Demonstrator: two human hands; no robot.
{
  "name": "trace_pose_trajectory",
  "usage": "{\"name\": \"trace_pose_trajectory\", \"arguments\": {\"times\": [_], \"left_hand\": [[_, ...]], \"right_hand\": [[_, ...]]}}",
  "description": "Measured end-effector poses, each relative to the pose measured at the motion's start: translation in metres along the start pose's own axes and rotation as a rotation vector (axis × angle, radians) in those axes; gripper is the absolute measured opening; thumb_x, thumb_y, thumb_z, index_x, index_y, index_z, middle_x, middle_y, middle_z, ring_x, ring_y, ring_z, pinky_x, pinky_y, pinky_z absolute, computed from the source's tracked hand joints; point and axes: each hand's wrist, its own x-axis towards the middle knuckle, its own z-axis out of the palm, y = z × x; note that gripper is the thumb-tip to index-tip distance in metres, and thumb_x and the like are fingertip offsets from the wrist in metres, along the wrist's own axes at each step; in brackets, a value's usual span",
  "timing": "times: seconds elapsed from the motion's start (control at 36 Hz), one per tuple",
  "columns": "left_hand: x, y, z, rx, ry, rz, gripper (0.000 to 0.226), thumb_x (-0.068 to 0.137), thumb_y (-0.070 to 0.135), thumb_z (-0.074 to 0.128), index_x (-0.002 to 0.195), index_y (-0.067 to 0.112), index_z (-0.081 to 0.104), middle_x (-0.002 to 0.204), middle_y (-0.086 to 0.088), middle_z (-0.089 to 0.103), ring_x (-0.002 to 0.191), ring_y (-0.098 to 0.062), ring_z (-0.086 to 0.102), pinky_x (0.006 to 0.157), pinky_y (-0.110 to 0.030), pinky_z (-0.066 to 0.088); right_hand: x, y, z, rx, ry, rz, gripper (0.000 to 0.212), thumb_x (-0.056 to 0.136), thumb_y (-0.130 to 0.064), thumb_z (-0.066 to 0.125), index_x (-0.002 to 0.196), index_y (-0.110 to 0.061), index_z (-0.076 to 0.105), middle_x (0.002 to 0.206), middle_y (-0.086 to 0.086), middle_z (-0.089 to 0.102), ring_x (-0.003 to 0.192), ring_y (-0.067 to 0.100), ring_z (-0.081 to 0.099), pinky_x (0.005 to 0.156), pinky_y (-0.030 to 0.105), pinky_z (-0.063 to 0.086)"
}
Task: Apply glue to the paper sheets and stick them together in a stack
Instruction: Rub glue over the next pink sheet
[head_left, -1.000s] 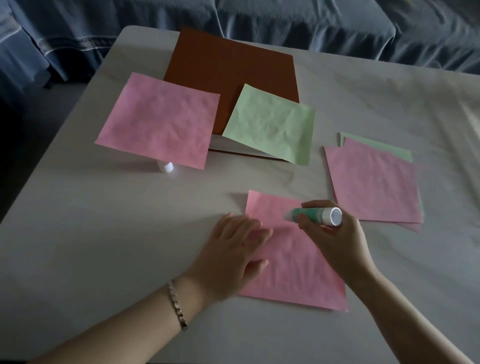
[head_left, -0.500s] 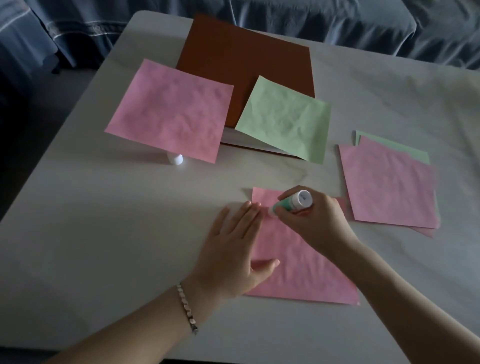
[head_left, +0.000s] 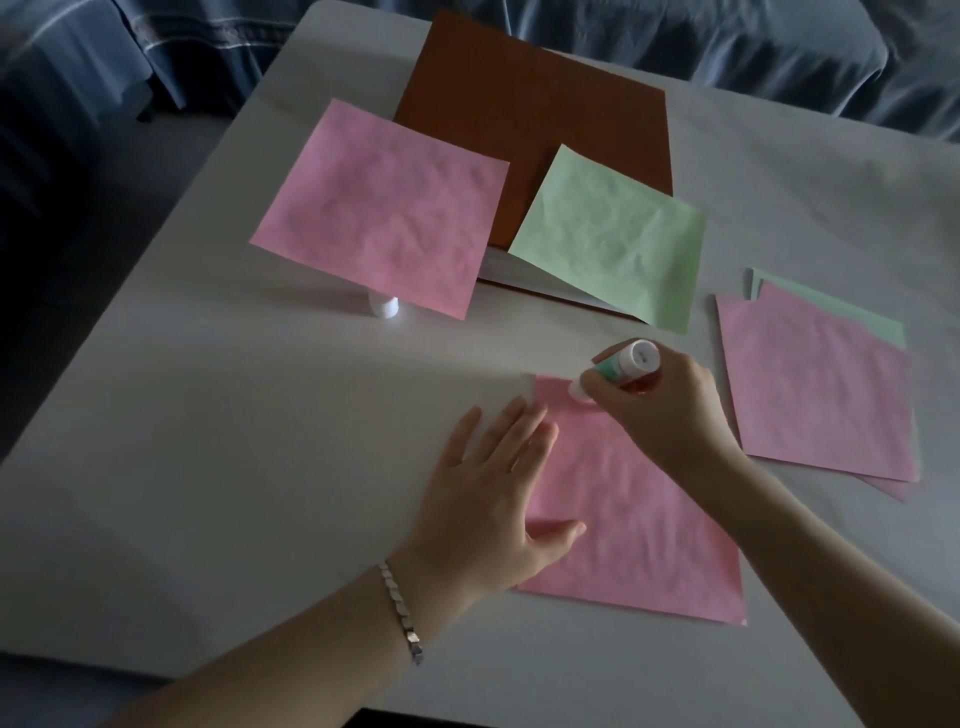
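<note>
— what just changed over there?
— the right hand (head_left: 670, 410) has tipped the glue stick (head_left: 621, 366) up from nearly level; its tip now meets the far left corner of the pink sheet (head_left: 634, 519) (gluing only beginning, i'd judge). fingers wrapped round the tube.
— and the other hand?
— left hand (head_left: 493, 499) flat, fingers straight, pinning that sheet to the table (head_left: 260, 467).
— the paper itself?
— thin, square, matte, faintly crinkled. a pink-on-green pile (head_left: 815, 389) waits to its right, apart.

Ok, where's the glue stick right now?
Right of centre in the head view: the right hand grips the glue stick, its tip on the far corner of the near pink sheet.
</note>
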Motion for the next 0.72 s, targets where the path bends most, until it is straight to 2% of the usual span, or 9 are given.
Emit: {"name": "trace_pose_trajectory", "arguments": {"times": [0.08,0.17,0.22,0.28,0.33,0.42,0.53,0.64,0.72], "left_hand": [[0.000,0.000,0.001,0.005,0.011,-0.005,0.083,0.073,0.066,0.046,0.128,0.004,0.055,0.138,-0.008,0.051,0.133,-0.021,0.041,0.107,-0.045,0.025],[-0.001,-0.001,0.002,0.006,0.020,-0.001,0.084,0.072,0.067,0.046,0.127,0.004,0.056,0.138,-0.007,0.050,0.133,-0.020,0.040,0.108,-0.046,0.025],[-0.001,-0.001,0.002,0.006,0.019,-0.005,0.084,0.072,0.067,0.046,0.127,0.004,0.056,0.139,-0.007,0.050,0.134,-0.020,0.039,0.108,-0.046,0.024],[0.000,-0.001,0.001,0.011,0.009,-0.020,0.085,0.072,0.069,0.044,0.128,0.006,0.054,0.141,-0.007,0.048,0.136,-0.020,0.036,0.108,-0.047,0.023],[0.001,-0.001,0.000,0.016,0.000,-0.028,0.086,0.072,0.071,0.042,0.129,0.007,0.052,0.142,-0.006,0.046,0.137,-0.020,0.033,0.109,-0.047,0.022],[0.001,-0.001,0.000,0.012,0.000,-0.028,0.086,0.072,0.072,0.042,0.129,0.008,0.050,0.142,-0.006,0.045,0.138,-0.020,0.032,0.110,-0.048,0.023],[0.000,-0.002,0.001,0.008,0.029,-0.018,0.083,0.071,0.071,0.044,0.127,0.008,0.050,0.140,-0.007,0.048,0.136,-0.020,0.036,0.110,-0.050,0.029],[0.000,-0.003,0.004,-0.003,0.052,-0.014,0.084,0.071,0.070,0.048,0.124,0.006,0.054,0.139,-0.007,0.049,0.136,-0.018,0.036,0.110,-0.048,0.026],[0.000,-0.003,0.004,0.000,0.059,-0.022,0.081,0.070,0.070,0.049,0.119,0.006,0.056,0.141,-0.008,0.047,0.136,-0.017,0.034,0.111,-0.046,0.024]], "right_hand": [[-0.005,0.001,-0.003,0.087,0.076,0.048,0.013,0.074,-0.021,0.072,0.070,-0.027,0.062,0.063,-0.008,0.064,0.058,0.003,0.060,0.055,0.015,0.044],[-0.016,0.003,-0.008,0.122,0.078,0.061,0.013,0.074,-0.019,0.074,0.072,-0.026,0.063,0.065,-0.003,0.067,0.065,0.016,0.066,0.059,0.026,0.052],[-0.024,0.004,-0.009,0.116,0.015,0.049,0.012,0.073,-0.018,0.075,0.074,-0.025,0.065,0.063,-0.003,0.066,0.060,0.012,0.065,0.055,0.023,0.051],[-0.031,0.006,-0.009,0.083,-0.066,0.018,0.011,0.072,-0.018,0.076,0.075,-0.023,0.066,0.061,-0.008,0.065,0.053,0.001,0.060,0.048,0.012,0.044],[-0.034,0.006,-0.007,0.051,-0.137,-0.030,0.012,0.072,-0.017,0.076,0.076,-0.024,0.067,0.066,-0.012,0.066,0.059,-0.003,0.061,0.052,0.007,0.043],[-0.033,0.004,-0.004,0.026,-0.180,-0.097,0.013,0.072,-0.015,0.075,0.077,-0.023,0.067,0.073,-0.013,0.068,0.068,-0.002,0.063,0.057,0.006,0.045],[-0.026,-0.001,0.000,0.005,-0.174,-0.155,0.010,0.073,-0.011,0.074,0.077,-0.018,0.067,0.069,-0.009,0.067,0.066,-0.001,0.061,0.053,0.006,0.043],[-0.014,-0.004,0.003,-0.008,-0.154,-0.154,0.007,0.074,-0.014,0.073,0.077,-0.016,0.067,0.063,-0.009,0.063,0.059,-0.001,0.058,0.049,0.008,0.043],[-0.005,-0.006,0.007,-0.022,-0.115,-0.136,0.007,0.074,-0.017,0.073,0.078,-0.015,0.067,0.064,-0.004,0.065,0.058,0.008,0.060,0.052,0.015,0.046]]}}
